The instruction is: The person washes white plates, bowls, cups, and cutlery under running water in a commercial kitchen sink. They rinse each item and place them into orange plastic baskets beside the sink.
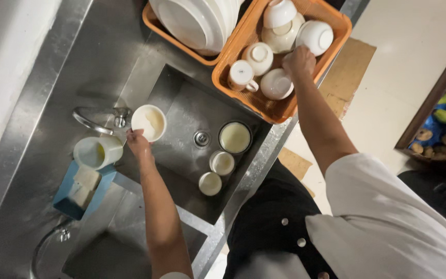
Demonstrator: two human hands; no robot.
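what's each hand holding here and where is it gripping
The left hand holds a white bowl by its near rim, under the tap. The right hand reaches among bowls in the orange basket; its grip cannot be told.

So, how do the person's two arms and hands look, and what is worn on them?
Both arms are bare from the hands up past the elbows. The left hand and the right hand carry no gloves, and no rings or watch can be made out. A loose white short sleeve covers the right upper arm; only a small white sleeve edge shows on the left.

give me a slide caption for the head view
Left hand holds a white cup under the tap; right hand reaches into the orange basket.
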